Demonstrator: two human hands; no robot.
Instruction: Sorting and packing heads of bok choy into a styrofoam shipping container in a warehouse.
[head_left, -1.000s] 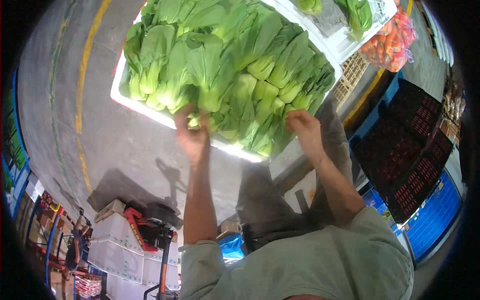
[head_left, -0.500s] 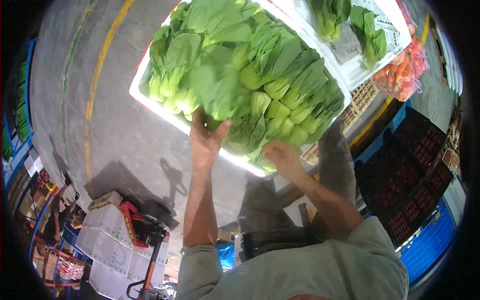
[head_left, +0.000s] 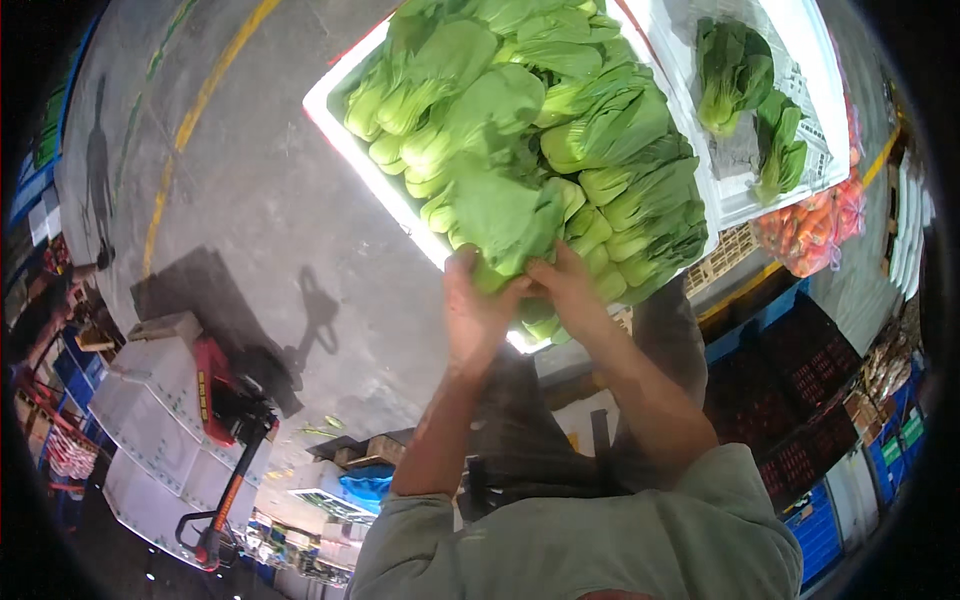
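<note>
A white foam box (head_left: 365,190) is filled with rows of green bok choy (head_left: 630,130), pale stem ends toward me. Over the box's near end, my left hand (head_left: 478,308) grips one bok choy (head_left: 510,215) by its base, with its broad leaves pointing away from me. My right hand (head_left: 572,292) meets the left at that base, fingers curled in against the stems. The fingertips of both hands are partly hidden by the plant and by each other.
A second white foam box (head_left: 735,205) adjoins on the right, holding a few loose bok choy (head_left: 735,75) on newspaper. Beyond it lie net bags of carrots (head_left: 808,232). Dark crates (head_left: 785,370) stand lower right. A red pallet jack (head_left: 215,390) and white boxes (head_left: 150,420) are lower left.
My right hand has come up to join the left at the bok choy's base. The view has shifted, so the boxes appear farther right. The held bok choy is now steady, not blurred.
</note>
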